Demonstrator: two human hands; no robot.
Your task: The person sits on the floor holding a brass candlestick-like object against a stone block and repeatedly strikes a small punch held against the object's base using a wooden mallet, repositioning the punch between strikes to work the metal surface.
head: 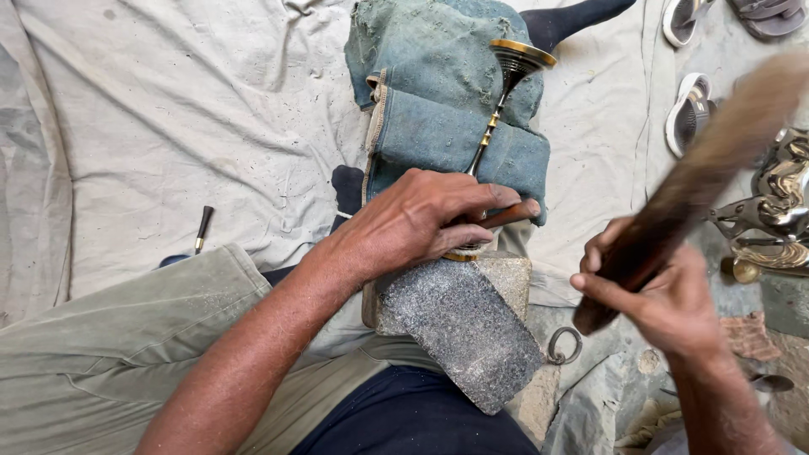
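Two hands: both busy, working over a grey stone block (459, 324) that sits in the person's lap
Left hand (417, 221): fingers curled down tight on a brown-handled tool (512, 214) and on the low end of a brass goblet-shaped piece (504, 93), pinning it at the block's top edge
Brass piece: lies tilted, cup end up and away on a folded blue-green cloth pad (438, 109), thin stem running down under the left fingers; the base is mostly hidden by the hand
Right hand (666, 299): wrapped shut round the dark wooden handle of a brush (699, 181), held off to the right, well apart from the block; bristle end is blurred and reaches the picture's top right corner
Block edges: near corner pokes out over the dark shirt, right edge just beside a small metal ring (565, 345)
Open room: big stretch of bare pale sheet (168, 109) on the left, only a small black-handled tool (203, 227) lying there
Tight side: right is crowded, shiny brass figure (779, 211) near the brush, sandals (691, 109) above it
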